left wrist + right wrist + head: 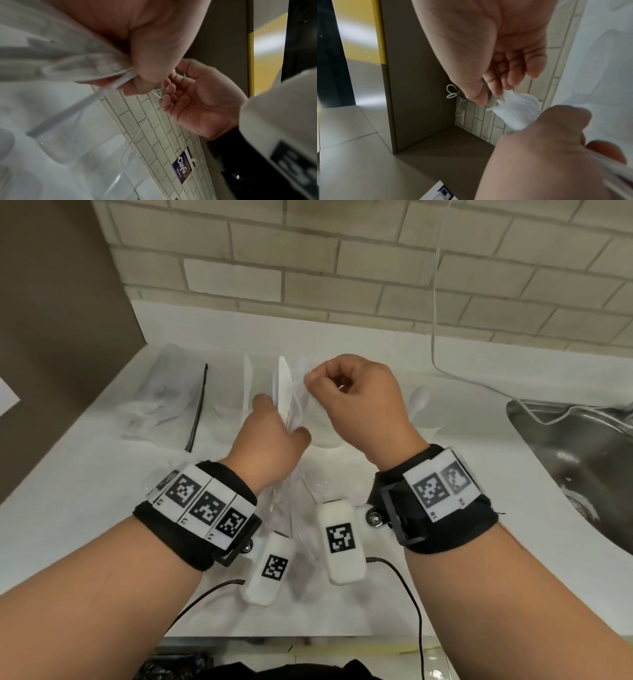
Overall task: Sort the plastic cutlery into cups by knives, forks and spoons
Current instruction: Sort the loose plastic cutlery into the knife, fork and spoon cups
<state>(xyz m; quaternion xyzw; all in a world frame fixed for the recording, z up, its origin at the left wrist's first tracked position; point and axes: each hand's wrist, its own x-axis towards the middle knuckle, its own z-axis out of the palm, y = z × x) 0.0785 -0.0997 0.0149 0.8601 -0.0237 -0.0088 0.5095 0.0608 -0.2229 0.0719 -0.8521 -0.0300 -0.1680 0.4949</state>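
Your left hand [270, 436], at the centre of the head view, grips a bundle of white plastic cutlery [287, 392] in a closed fist. The heads fan up above the fist and the handles stick out below the wrist, toward the bottom of the frame. One long flat piece rises highest in the bundle; the rest blur together and you cannot tell which pieces are which.

Your right hand [356, 398], just right of centre, has its fingers curled, with thumb and forefinger pinched at the top of the bundle. In the right wrist view the fingertips [494, 89] touch the white heads, but whether they have closed on one piece cannot be told.

Clear cups [82, 136] stand on the white counter [102, 474] beneath your hands. They are faint in the head view, and one rim shows in the lower left of the left wrist view. A spoon [418, 400] stands up right of centre. A crumpled clear bag [168, 395] with a black strip lies at centre left. A steel sink [575, 453] fills the right edge, and a tiled wall [342, 251] runs across the top.
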